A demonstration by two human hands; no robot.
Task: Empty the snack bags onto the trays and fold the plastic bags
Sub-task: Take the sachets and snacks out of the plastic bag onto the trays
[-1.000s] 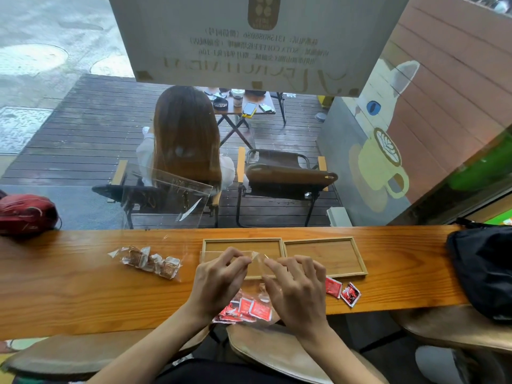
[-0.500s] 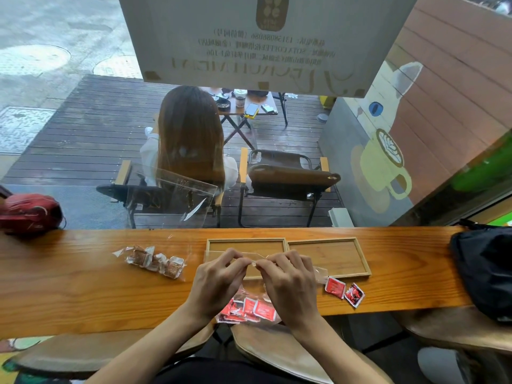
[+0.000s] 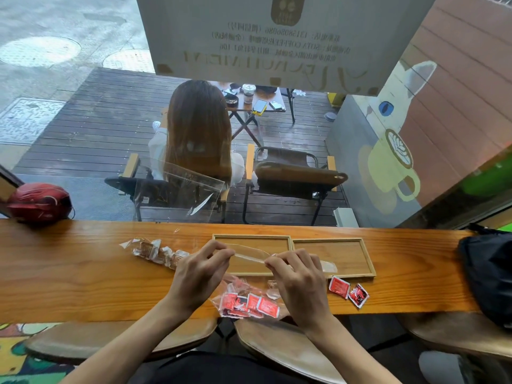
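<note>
Clear bag [image 3: 250, 252], pinched by both hands' grip

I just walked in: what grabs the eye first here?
Two bare hands, left hand and right hand, pinch a clear plastic bag over the left wooden tray. Near the counter's front edge lies a bag of red snack packets; two loose red packets lie to its right.

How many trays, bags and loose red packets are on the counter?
Trays: 2, left and right
Plastic bags: 3, an empty one held in both hands, a brown snack bag and a red packet bag
Loose red packets: 2
Total: 7
</note>
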